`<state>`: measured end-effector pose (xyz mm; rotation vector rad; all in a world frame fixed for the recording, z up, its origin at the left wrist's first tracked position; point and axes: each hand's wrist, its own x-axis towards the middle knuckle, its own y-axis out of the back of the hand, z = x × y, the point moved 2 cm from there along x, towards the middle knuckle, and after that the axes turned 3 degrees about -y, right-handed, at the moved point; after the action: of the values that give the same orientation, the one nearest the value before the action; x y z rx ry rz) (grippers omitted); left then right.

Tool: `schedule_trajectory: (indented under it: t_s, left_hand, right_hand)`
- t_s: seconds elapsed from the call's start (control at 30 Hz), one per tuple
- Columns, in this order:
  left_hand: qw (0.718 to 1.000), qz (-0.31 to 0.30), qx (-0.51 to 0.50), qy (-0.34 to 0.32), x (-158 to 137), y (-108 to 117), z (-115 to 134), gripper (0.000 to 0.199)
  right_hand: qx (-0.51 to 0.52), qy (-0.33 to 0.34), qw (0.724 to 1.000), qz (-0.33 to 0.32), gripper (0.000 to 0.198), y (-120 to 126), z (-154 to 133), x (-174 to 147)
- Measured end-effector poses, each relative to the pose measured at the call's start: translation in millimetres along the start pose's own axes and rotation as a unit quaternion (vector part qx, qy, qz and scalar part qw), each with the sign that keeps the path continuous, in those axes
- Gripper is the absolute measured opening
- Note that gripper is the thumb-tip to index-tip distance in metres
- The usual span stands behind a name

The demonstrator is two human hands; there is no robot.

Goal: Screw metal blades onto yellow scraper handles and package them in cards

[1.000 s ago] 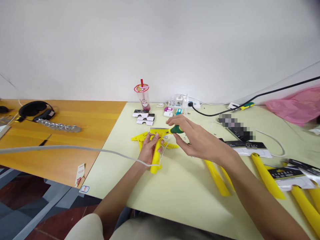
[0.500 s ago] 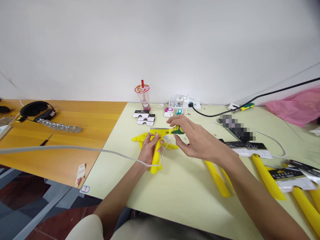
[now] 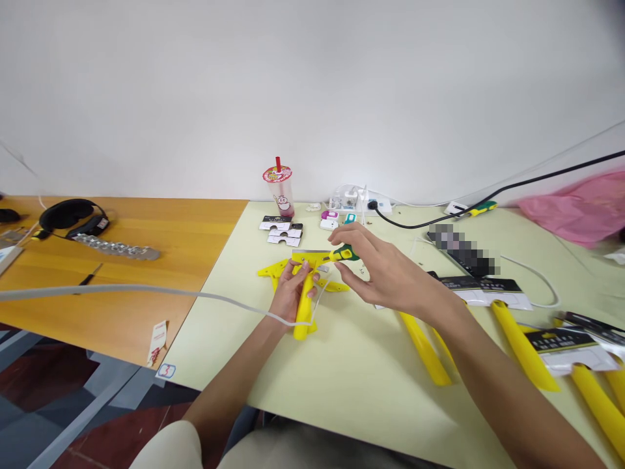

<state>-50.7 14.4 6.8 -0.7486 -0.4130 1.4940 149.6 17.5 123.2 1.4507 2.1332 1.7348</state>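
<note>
My left hand point(image 3: 288, 298) is closed around the handle of a yellow scraper point(image 3: 303, 316), whose wide head with a thin metal blade strip faces the wall. In my right hand point(image 3: 374, 264), thumb and fingers pinch a short green-and-yellow screwdriver point(image 3: 344, 253). Its tip meets the right end of the scraper's head, where a screw seems to sit. Beneath and behind my left hand, more yellow plastic pieces point(image 3: 273, 269) lie on the table. Small metal bits point(image 3: 361, 270) are scattered near my right fingertips.
Packaged yellow scrapers point(image 3: 522, 345) lie at the right, by a phone point(image 3: 461, 251). A drink cup point(image 3: 283, 192), printed cards point(image 3: 284, 234) and a power strip point(image 3: 383, 206) stand along the wall. A grey cable point(image 3: 195, 292) crosses in front of my left forearm.
The screwdriver handle has turned slightly between my right fingers. My left hand and the scraper stay almost where they were.
</note>
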Motion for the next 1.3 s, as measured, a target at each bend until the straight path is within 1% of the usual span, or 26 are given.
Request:
schedule_trajectory:
  t_s: [0.07, 0.13, 0.23, 0.33, 0.43, 0.53, 0.67, 0.73, 0.9, 1.0, 1.1, 1.23, 1.3]
  left_hand:
    - [1.0, 0.003, -0.006, 0.001, 0.2, -0.2, 0.5, 0.05]
    - [1.0, 0.004, -0.009, -0.001, 0.4, -0.7, 1.7, 0.05]
    - [1.0, 0.01, -0.006, -0.006, 0.2, -1.4, 3.5, 0.051]
    - [1.0, 0.009, -0.003, -0.007, -0.1, -1.7, 3.7, 0.053]
    - [1.0, 0.001, -0.002, -0.002, -0.2, -1.3, 1.8, 0.052]
    - [1.0, 0.001, 0.0, 0.002, -0.2, -0.7, 0.4, 0.052]
    - [1.0, 0.009, -0.004, 0.0, -0.1, -1.1, 1.3, 0.052]
    - [1.0, 0.009, -0.008, -0.003, 0.0, -1.4, 2.4, 0.051]
    - [1.0, 0.009, -0.008, -0.009, 0.0, -1.3, 4.8, 0.051]
    - [1.0, 0.01, -0.002, -0.007, -0.5, -1.9, 5.0, 0.052]
    - [1.0, 0.013, -0.001, -0.005, -0.8, -2.7, 4.7, 0.052]
    - [1.0, 0.012, -0.006, -0.004, -0.4, -2.9, 4.7, 0.051]
    - [1.0, 0.011, -0.008, -0.006, -0.1, -2.8, 5.0, 0.051]
  right_hand:
    - [0.025, -0.001, 0.999, -0.019, 0.039, 1.1, -2.0, -0.4]
    - [0.038, -0.001, 0.999, -0.023, 0.041, 0.6, -3.0, -0.7]
    - [0.027, -0.001, 1.0, -0.006, 0.031, -1.9, -2.0, -0.7]
    - [-0.008, 0.016, 1.0, 0.024, 0.019, -3.8, 0.7, -0.6]
    - [-0.044, 0.026, 0.997, 0.05, 0.012, -3.6, 3.4, -0.6]
    - [-0.05, 0.012, 0.998, 0.046, 0.015, -1.4, 4.1, -0.9]
    - [-0.029, -0.006, 1.0, -0.007, 0.028, -0.4, 2.3, -2.3]
    - [-0.024, -0.002, 1.0, -0.015, 0.03, -1.6, 2.1, -2.9]
    - [-0.05, 0.019, 0.998, 0.019, 0.02, -5.5, 4.9, -2.4]
    - [-0.066, 0.01, 0.997, 0.034, 0.014, -4.9, 6.0, -1.7]
    - [-0.052, -0.016, 0.998, 0.026, 0.021, -2.3, 5.1, -1.8]
    - [0.001, -0.027, 1.0, -0.011, 0.037, -0.2, 1.2, -2.2]
    - [0.022, -0.025, 0.999, -0.025, 0.037, -1.2, 0.5, -2.3]
